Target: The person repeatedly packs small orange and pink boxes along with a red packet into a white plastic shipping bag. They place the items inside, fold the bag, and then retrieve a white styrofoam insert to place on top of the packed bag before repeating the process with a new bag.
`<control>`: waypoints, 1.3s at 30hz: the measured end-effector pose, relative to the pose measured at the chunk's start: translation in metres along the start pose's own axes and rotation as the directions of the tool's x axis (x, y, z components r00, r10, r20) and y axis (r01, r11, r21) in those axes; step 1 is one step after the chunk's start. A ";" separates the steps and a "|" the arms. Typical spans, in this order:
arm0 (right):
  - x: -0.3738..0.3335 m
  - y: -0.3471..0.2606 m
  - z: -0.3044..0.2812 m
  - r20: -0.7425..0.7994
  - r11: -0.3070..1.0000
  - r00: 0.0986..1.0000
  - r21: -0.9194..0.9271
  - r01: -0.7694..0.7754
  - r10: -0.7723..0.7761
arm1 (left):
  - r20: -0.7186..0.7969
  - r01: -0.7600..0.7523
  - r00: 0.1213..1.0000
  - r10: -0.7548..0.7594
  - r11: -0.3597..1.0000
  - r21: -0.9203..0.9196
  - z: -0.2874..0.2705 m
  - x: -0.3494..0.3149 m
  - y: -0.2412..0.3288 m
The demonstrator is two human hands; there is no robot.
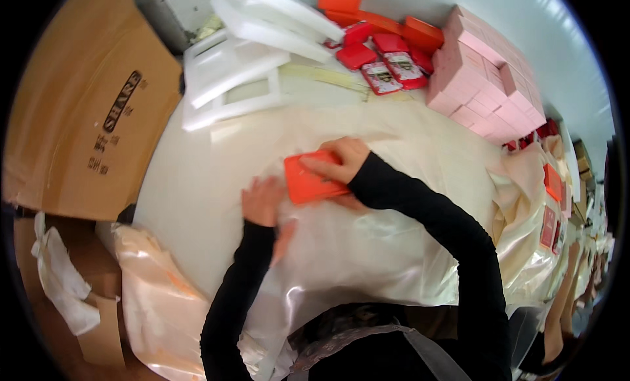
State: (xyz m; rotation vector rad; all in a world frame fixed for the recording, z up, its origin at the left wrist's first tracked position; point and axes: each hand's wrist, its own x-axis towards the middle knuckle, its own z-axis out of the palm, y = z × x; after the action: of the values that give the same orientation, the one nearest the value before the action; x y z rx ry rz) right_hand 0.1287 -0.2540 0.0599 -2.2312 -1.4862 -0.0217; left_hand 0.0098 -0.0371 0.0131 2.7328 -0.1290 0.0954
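My right hand (338, 163) grips a flat orange-red box (308, 179) with rounded corners, its thumb lying across the top face. The box is over the middle of the cloth-covered table. Just left of it, beside the box's edge, my left hand (264, 200) is blurred by motion. Its fingers look stretched out and the thumb apart, with nothing visible in them. Whether it touches the box I cannot make out. Beneath both hands lies a shiny cream cloth (367, 250).
At the back are white foam frames (236, 72), several red cases in patterned wrap (394, 63), orange boxes (420, 34) and stacked pink boxes (482, 79). A large cardboard carton (85, 105) stands left. Bunched cream fabric (157, 302) hangs at the front left.
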 end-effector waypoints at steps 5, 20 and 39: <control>-0.008 -0.003 0.003 -0.122 0.997 0.990 -0.049 0.063 -0.069 | -0.334 -0.329 0.914 0.230 0.901 -0.283 0.003 0.031 -0.028; -0.020 0.003 0.032 -0.121 0.997 0.992 -0.081 0.009 -0.019 | 0.114 -0.186 0.968 0.223 0.944 -0.271 -0.021 0.046 0.003; -0.219 0.173 -0.217 -0.599 0.229 0.722 -0.693 -0.684 0.345 | -0.257 -0.345 0.897 0.360 0.933 0.105 -0.028 0.035 0.041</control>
State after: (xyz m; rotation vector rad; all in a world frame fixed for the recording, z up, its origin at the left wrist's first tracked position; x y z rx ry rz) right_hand 0.2400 -0.5816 0.1349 -3.2242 -0.3543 -1.2010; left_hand 0.0391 -0.0658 0.0580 2.6870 -0.5502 0.5838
